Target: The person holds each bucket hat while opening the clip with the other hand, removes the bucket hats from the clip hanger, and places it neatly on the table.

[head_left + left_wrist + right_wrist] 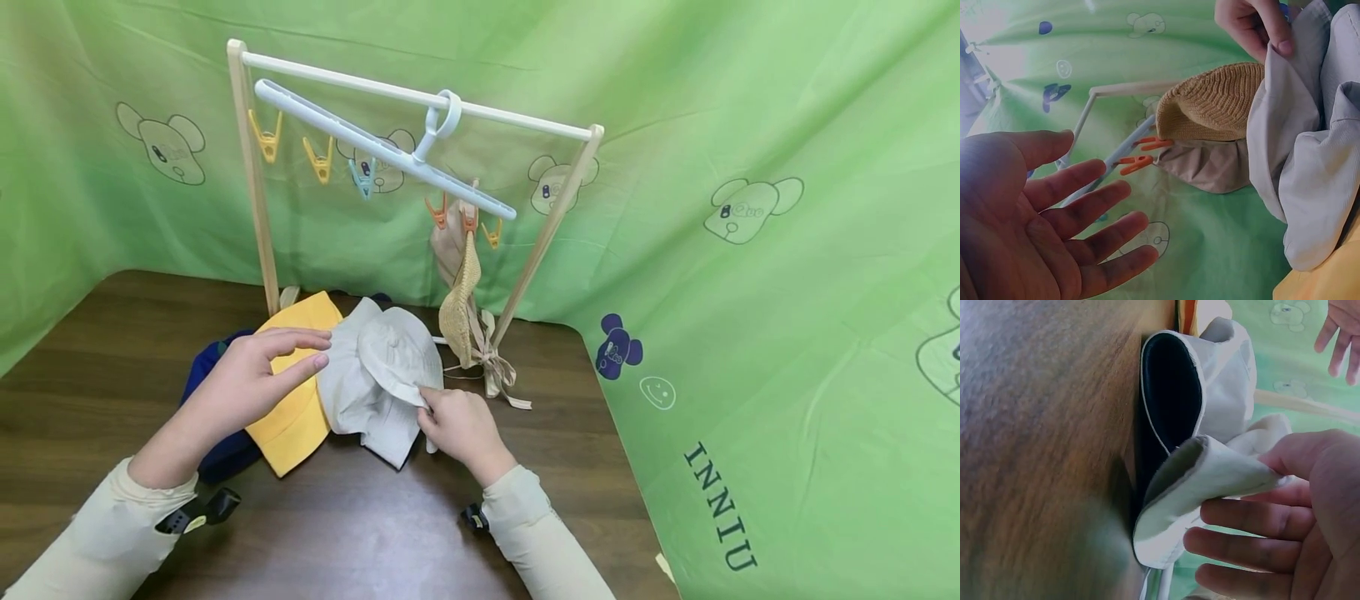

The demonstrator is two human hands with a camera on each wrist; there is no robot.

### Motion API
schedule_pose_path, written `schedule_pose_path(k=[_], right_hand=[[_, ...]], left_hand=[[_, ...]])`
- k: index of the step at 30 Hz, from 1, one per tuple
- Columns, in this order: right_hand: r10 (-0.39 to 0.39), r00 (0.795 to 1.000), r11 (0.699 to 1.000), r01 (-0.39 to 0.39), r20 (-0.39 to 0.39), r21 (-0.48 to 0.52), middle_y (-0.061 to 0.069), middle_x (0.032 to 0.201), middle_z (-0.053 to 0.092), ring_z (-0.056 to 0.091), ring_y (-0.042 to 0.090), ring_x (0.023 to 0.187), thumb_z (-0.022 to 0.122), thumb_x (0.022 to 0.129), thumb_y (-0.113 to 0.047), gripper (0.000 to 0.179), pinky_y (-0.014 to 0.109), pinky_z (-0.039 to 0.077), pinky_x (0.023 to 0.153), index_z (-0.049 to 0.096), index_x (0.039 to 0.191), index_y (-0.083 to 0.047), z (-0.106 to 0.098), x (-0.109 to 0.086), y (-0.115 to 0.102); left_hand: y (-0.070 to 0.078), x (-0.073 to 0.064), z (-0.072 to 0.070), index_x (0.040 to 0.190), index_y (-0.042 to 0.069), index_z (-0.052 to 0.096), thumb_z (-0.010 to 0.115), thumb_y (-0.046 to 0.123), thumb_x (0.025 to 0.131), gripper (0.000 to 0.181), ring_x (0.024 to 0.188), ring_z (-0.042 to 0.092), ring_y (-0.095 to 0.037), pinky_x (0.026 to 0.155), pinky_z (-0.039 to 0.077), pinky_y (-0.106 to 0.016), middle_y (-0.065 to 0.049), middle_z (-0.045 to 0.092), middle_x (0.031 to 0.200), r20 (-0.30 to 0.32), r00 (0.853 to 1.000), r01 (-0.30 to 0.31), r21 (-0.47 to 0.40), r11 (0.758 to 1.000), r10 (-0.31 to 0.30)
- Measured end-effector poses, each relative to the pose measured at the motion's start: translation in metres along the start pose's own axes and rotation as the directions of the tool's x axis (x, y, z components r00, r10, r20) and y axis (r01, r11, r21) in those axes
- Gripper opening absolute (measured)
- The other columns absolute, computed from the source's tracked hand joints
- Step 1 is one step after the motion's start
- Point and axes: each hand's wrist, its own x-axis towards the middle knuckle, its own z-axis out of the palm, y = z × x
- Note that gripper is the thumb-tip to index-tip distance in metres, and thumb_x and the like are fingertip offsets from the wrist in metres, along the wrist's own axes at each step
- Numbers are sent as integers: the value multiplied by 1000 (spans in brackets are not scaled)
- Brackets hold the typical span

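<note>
My right hand [463, 427] pinches the brim of a light grey bucket hat [401, 346] between thumb and index finger, and the other fingers show extended below it in the right wrist view. A second pale hat with a dark lining [1172, 387] lies against it. Fingers spread and palm bare in the left wrist view, my left hand [258, 371] holds nothing. In the head view it overlaps a yellow hat [296, 425], beside the pale hats. A navy blue hat [225, 454] is partly hidden under the yellow one and behind my left wrist.
Behind the hats stands a wooden rack with a white rail [345, 79]. From it hangs a tilted light blue hanger [337, 129] with several clips. Orange clips [1135, 164] hold a tan knitted hat [457, 321] and a beige hat with ribbons [498, 367]. Green cloth [675, 125] surrounds the table.
</note>
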Motion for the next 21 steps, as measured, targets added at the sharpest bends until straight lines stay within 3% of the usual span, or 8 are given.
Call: schedule_pose_path(k=[6,12,21], right_hand=[[-9,999,1000,8,40,20,-4,87,77,71,16,68,71,92,-29,28,38,53,56,76,118,-18,-2,-2,1],[-24,997,1000,23,80,18,-1,99,79,74,18,80,71,95,-38,39,39,56,63,71,128,-18,-3,-5,2],[-52,990,998,49,129,26,0,105,77,73,15,84,70,96,-42,49,38,57,67,66,137,-17,-4,-9,5]], left_hand=[[0,0,0,123,19,74,66,37,101,30,127,60,-27,95,49,-51,-3,70,131,16,1000,7,10,1000,-7],[-1,0,1,122,19,75,66,36,101,28,127,61,-26,95,49,-49,-2,70,130,11,1000,-3,19,1000,3],[1,0,1,121,18,75,66,36,101,28,127,61,-27,95,50,-51,-2,71,129,28,1000,-10,20,1000,10]])
